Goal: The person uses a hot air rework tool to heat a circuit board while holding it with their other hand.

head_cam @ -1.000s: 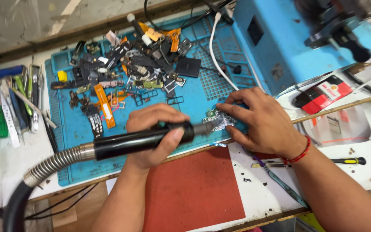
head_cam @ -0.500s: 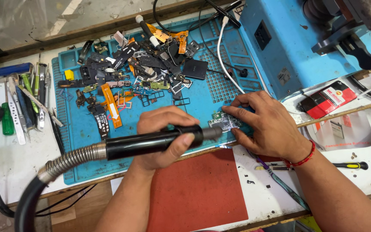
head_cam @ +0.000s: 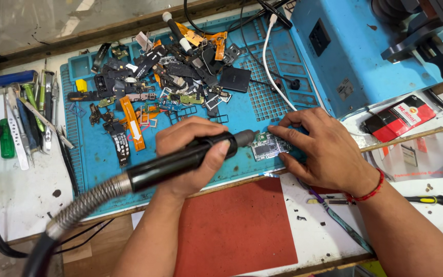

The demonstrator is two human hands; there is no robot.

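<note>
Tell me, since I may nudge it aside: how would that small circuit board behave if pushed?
The small circuit board looks thin and flat, so probably light and apt to slide on the blue mat. Its exposed parts suggest it is fragile. The right hand pins it down.

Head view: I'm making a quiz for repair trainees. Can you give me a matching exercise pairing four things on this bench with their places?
Things:
1. hot-air handpiece
2. small circuit board
3. red mat
4. yellow-handled screwdriver

Places:
A. under the right hand's fingertips
B. on the white bench by the right wrist
C. in the left hand's grip
D. at the near edge, between the forearms

Pairs: 1-C, 2-A, 3-D, 4-B
</note>
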